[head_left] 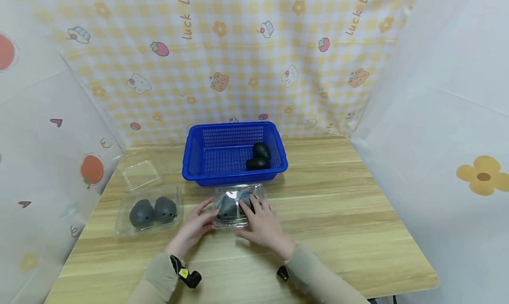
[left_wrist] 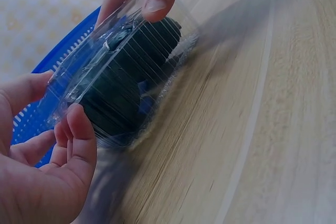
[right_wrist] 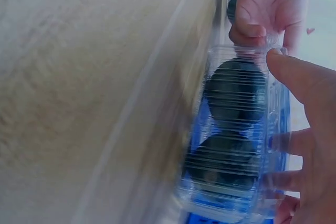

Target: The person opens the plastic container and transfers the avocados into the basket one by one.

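Observation:
Both hands are at a clear plastic clamshell box (head_left: 238, 222) in front of the basket. Two dark avocados (right_wrist: 235, 94) lie inside, seen through its ribbed plastic. My left hand (head_left: 195, 226) holds the box's left end between thumb and fingers. The right hand (head_left: 265, 224) rests on the lid with its fingers spread across the top, thumb at the near edge. In the left wrist view the box lid (left_wrist: 131, 35) looks lowered over the avocados; whether it is latched I cannot tell.
Behind stands a blue basket (head_left: 234, 177) with two avocados (head_left: 261, 151) at its right side. To the left lies another clear box (head_left: 121, 224) with two avocados (head_left: 142, 213). Beyond it is a clear plastic piece (head_left: 141, 175), perhaps a lid. A patterned cloth (head_left: 238, 52) hangs behind the table (head_left: 350, 224).

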The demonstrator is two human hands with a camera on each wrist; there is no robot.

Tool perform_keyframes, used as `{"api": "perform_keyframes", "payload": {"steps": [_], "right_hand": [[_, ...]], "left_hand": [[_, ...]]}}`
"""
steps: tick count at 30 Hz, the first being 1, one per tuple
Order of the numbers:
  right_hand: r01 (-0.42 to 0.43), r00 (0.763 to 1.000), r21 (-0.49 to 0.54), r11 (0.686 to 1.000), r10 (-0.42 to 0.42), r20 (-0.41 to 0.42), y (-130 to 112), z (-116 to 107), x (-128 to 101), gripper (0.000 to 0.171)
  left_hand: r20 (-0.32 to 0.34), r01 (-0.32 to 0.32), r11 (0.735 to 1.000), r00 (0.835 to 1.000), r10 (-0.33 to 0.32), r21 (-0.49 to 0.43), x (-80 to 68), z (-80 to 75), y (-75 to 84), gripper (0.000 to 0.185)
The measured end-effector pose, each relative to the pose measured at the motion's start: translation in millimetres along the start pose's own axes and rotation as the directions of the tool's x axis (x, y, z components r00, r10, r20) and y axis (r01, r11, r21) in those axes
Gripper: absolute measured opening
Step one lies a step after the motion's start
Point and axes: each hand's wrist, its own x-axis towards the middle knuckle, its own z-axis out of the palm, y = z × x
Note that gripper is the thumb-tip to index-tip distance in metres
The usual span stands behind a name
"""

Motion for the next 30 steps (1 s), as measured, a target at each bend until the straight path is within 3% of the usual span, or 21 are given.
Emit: {"api": "perform_keyframes", "payload": {"steps": [8, 11, 16, 19, 26, 30], "right_hand": [[0.043, 0.998, -0.039, 0.998, -0.041, 0.045, 1.4, -10.5, 12.5, 0.079], [0.099, 0.994, -0.041, 0.994, -0.097, 0.044, 3.3, -12.5, 20.0, 0.073], [0.256, 0.961, 0.002, 0.967, -0.255, 0.103, 3.7, -8.9, 29.9, 0.065], [0.300, 0.945, 0.030, 0.954, -0.301, 0.128, 2.3, -6.3, 32.2, 0.060], [0.336, 0.939, -0.008, 0.942, -0.334, 0.082, -2.1, -4.6, 35.5, 0.056], [0.343, 0.939, -0.044, 0.938, -0.340, 0.057, -3.1, -4.2, 36.7, 0.052]], "left_hand": [[0.006, 0.025, 1.000, 1.000, -0.025, 0.016, 0.1, -6.0, 1.8, 0.066], [0.004, 0.036, 0.999, 0.999, -0.036, 0.014, 0.4, -6.3, 1.8, 0.066], [0.005, 0.047, 0.999, 0.999, -0.047, 0.007, 0.4, -5.1, 0.6, 0.067], [0.010, 0.053, 0.999, 0.999, -0.053, 0.008, 0.1, -4.9, -0.8, 0.068], [-0.036, 0.053, 0.998, 0.998, -0.052, 0.015, -3.1, -6.6, 2.2, 0.064], [-0.028, 0.047, 0.999, 0.999, -0.046, 0.021, -4.6, -7.3, 4.2, 0.065]]}}
